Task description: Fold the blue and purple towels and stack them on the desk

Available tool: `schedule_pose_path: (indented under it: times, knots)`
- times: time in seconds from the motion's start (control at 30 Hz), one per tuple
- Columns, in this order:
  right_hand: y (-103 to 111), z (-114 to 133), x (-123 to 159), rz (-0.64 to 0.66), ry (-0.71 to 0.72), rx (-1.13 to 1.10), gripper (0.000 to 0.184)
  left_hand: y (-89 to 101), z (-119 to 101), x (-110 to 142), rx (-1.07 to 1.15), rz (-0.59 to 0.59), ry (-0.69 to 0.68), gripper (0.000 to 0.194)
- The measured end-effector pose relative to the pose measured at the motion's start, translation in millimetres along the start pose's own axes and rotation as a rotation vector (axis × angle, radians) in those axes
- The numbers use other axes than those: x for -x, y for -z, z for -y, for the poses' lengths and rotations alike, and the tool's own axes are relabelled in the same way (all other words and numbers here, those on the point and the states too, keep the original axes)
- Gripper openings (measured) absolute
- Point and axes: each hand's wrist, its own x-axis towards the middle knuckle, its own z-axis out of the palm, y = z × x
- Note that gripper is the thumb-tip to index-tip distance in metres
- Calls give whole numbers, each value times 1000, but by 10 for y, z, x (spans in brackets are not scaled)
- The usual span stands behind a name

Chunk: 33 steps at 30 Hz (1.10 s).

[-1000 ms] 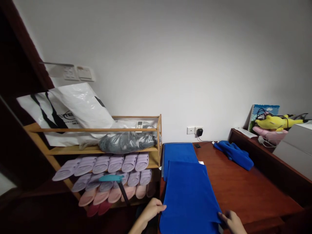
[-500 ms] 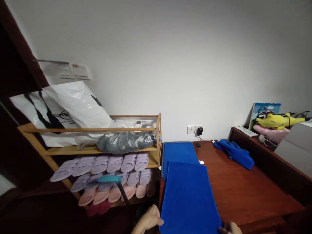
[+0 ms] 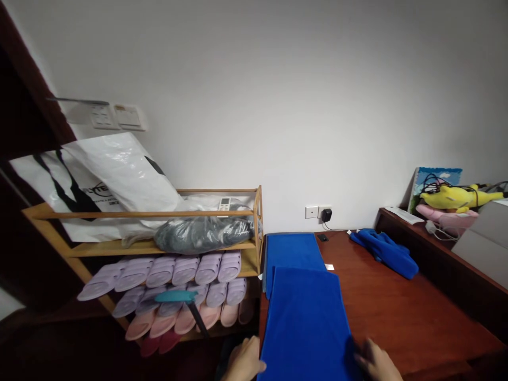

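Note:
A blue towel (image 3: 305, 323) lies lengthwise at the near left of the reddish-brown desk, its near end cut off by the frame. My left hand (image 3: 245, 360) is closed at the towel's left edge, thumb against the cloth. On the opposite edge, my right hand (image 3: 376, 360) pinches the cloth, a little blurred by motion. Partly under the far end of this towel is another folded blue towel (image 3: 296, 248), set near the wall. A crumpled blue cloth (image 3: 384, 253) rests farther right on the desk.
Left of the desk (image 3: 400, 312) stands a wooden rack (image 3: 159, 214) with lilac and pink slippers, a white bag (image 3: 123, 174) and a remote (image 3: 224, 206). A black plug (image 3: 326, 215) sits in the wall socket. A yellow plush toy (image 3: 456, 198) lies on the raised right ledge.
My right hand has moved slightly up along the towel's right edge, and that edge now bends inward beside it. My left hand has barely shifted. The view has tilted a little.

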Motion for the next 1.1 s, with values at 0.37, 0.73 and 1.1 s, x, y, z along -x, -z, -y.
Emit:
schedule_pose_path:
  times: [0.37,0.73,1.1]
  knots:
    - [-617,1588,-1370,-151,470,173,55,-33,-1033,-1575,-162,-286,-455,58]
    - [-601,864,-1683,-249,217,292,69,-138,-432,-1889,-187,-417,-356,61]
    - [-683,657,-1502,-311,200,359,67,-333,-372,-1741,-174,-460,-322,63]
